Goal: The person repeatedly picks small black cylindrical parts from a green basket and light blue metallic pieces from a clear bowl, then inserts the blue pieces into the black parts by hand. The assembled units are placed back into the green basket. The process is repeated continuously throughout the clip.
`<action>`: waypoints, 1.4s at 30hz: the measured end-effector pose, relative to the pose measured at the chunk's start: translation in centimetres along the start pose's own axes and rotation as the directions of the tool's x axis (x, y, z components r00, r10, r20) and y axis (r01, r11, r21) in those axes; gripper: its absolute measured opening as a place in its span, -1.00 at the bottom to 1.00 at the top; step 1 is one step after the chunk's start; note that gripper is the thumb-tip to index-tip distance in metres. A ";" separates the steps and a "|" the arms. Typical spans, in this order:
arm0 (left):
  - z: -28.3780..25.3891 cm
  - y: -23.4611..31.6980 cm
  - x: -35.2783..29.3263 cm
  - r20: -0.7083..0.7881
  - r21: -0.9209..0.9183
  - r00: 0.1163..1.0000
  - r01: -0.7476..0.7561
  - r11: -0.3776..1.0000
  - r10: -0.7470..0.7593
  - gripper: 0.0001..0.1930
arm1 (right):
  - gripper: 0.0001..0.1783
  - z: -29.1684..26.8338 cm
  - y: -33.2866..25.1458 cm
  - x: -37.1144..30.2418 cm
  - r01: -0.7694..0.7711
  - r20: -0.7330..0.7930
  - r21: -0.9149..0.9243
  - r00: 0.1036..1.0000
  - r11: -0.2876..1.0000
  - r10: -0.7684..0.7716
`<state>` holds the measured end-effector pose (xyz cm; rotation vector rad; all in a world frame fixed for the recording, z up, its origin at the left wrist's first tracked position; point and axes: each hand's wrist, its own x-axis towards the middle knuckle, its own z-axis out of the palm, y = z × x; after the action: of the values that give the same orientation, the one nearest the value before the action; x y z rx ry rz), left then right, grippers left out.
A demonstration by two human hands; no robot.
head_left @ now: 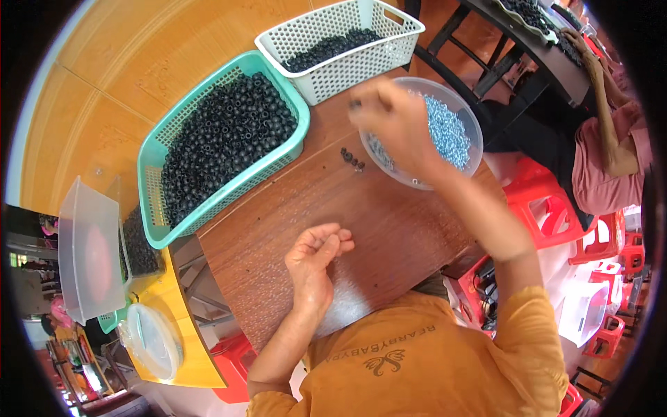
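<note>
My left hand (pixel 317 258) is above the middle of the brown table, its fingers curled in and thumb pressed to them. Whatever it may hold is hidden. My right hand (pixel 394 124), blurred by motion, is raised over the left side of a clear round bowl (pixel 475 154) of small shiny blue metal pieces (pixel 448 132). A small dark piece (pixel 355 104) shows at its fingertips. A few black ring-like parts (pixel 351 159) lie in a short row on the table beside the bowl.
A teal basket (pixel 295 139) heaped with black ring-like parts stands at the left. Behind is a white perforated basket (pixel 361 64) with more black parts. Red stools (pixel 542 198) stand to the right, where another person's arm (pixel 603 97) works at a dark table.
</note>
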<state>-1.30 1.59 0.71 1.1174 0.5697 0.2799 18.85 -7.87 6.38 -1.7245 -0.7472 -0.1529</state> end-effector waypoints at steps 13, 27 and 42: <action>2.7 1.2 9.8 0.451 0.707 0.690 -0.663 0.245 0.566 -0.65 | -0.79 2.4 4.6 7.6 0.303 -0.071 -0.435 0.927 0.848 -0.367; 2.3 0.4 11.1 0.627 0.645 0.598 -0.758 0.097 0.499 -0.69 | -0.87 -2.3 2.3 -1.0 0.165 0.077 -0.204 0.985 0.965 -0.152; 0.7 0.9 7.9 0.241 0.306 0.967 -0.161 0.938 0.087 -0.85 | -0.91 -0.4 1.1 -9.4 0.056 0.125 -0.048 0.991 0.997 -0.050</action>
<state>5.65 5.25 -0.49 1.4863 0.3497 0.1689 12.17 -12.13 1.11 -1.7763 -0.8872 -0.1034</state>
